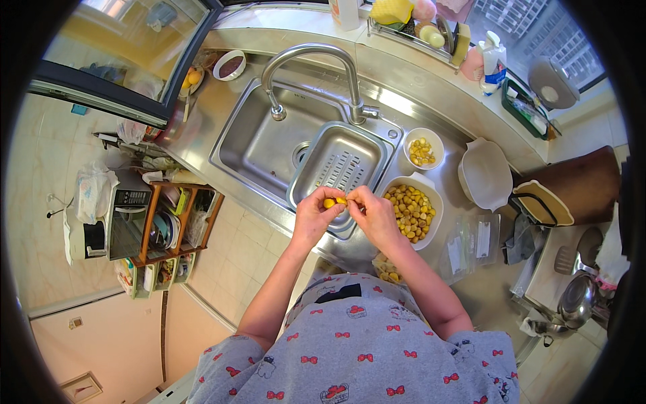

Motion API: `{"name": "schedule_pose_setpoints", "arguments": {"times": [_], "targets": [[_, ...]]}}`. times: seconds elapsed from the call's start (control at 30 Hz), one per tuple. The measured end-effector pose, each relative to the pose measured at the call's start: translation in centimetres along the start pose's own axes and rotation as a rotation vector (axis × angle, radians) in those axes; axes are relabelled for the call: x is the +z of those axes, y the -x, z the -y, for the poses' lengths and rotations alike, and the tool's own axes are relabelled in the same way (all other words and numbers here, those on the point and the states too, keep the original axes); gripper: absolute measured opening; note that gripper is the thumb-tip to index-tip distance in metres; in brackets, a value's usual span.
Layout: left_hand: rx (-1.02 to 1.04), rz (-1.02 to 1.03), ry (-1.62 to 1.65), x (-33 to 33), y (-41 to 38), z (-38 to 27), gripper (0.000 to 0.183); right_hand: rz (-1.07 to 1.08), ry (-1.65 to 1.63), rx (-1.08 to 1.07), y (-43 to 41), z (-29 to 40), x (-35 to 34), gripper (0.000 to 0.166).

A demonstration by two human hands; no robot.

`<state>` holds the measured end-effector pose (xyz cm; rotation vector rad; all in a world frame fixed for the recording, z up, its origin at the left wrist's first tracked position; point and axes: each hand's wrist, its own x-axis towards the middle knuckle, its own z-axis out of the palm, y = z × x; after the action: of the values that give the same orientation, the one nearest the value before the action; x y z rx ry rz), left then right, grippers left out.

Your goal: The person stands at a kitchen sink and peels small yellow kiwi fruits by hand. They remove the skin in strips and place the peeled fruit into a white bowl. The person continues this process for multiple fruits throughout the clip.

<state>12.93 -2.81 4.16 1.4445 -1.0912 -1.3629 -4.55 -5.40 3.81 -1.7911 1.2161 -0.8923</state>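
Observation:
My left hand (314,216) holds yellow kernels (331,202), which look like peeled chestnuts, between thumb and fingers. From the other side, the fingertips of my right hand (374,216) pinch at the edge of one of them. Both hands are over the near end of a perforated steel drain basket (323,170), which rests across the right part of the sink (252,132). Right of my hands, a white handled bowl (437,227) is filled with brownish-yellow chestnuts (410,212). Behind it, a smaller white bowl (439,145) contains bright yellow pieces (420,152).
A steel faucet (315,48) arches over the sink. An off-white bowl (482,174) and clear plastic bags (467,247) lie to the right. Under my right forearm sits a container of chestnuts (387,270). An open window frame (126,96) juts in at upper left.

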Motion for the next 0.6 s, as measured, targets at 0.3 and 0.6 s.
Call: {"name": "schedule_pose_setpoints", "arguments": {"times": [0.3, 0.6], "targets": [[-0.011, -0.001, 0.003, -0.01, -0.13, 0.41, 0.021, -0.023, -0.102, -0.011, 0.13, -0.35, 0.05, 0.016], [-0.030, 0.009, -0.056, 0.03, -0.14, -0.09, 0.020, 0.014, -0.010, 0.003, -0.04, -0.58, 0.05, 0.016]]}}
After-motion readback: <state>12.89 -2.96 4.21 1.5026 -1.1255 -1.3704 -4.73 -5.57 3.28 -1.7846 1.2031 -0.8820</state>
